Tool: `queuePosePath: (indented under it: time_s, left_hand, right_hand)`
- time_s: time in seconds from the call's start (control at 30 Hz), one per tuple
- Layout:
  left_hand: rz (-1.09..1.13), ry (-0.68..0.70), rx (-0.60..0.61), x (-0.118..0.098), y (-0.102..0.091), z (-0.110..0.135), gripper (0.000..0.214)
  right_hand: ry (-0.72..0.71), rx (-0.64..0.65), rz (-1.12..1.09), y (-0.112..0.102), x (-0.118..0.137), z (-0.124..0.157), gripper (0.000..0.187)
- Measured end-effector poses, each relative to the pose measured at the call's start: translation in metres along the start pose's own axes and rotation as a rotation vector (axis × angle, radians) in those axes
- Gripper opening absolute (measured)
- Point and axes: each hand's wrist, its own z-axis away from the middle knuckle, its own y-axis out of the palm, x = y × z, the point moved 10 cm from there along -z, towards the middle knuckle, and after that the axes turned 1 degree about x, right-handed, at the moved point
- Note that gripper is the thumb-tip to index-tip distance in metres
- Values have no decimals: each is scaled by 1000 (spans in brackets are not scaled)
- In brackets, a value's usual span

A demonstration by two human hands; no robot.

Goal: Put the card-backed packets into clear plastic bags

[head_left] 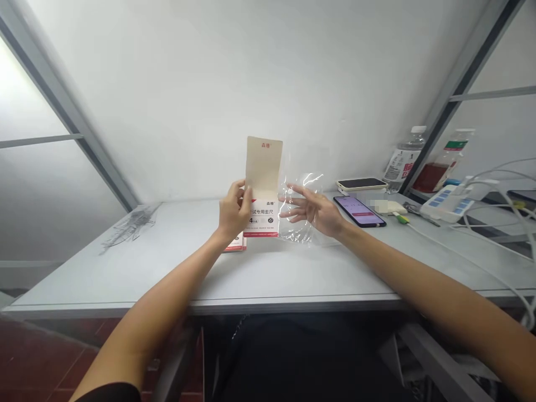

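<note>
My left hand (pixel 235 209) is closed on a packaging card (pixel 263 167), holding it upright above the table. The card has a plain beige upper flap and a white lower part with a red bottom strip and printed characters. Right beside it, a clear plastic bag (pixel 307 231) hangs with glossy creases. My right hand (pixel 316 212) is at the bag with its fingers spread toward the card; whether they are inside or behind the film I cannot tell. Partly hidden below my left hand, more red-and-white cards (pixel 238 243) lie on the table.
A phone with a lit screen (pixel 360 212) lies on the white table (pixel 167 273); behind it is another phone (pixel 362 183). Two bottles, a clear one (pixel 404 159) and one with dark liquid (pixel 439 162), stand back right. Near them are a power strip (pixel 448 202) and white cables.
</note>
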Motion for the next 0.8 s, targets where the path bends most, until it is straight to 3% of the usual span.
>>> queuePosePath:
  time_s: [0.43, 0.8]
  left_hand:
    - [219, -33, 89, 5, 10, 1, 45]
    - [364, -90, 195, 8, 22, 2, 47]
  right_hand:
    - [-91, -11, -19, -1, 7, -1, 55]
    - [-82, -9, -110, -4, 2, -4, 51]
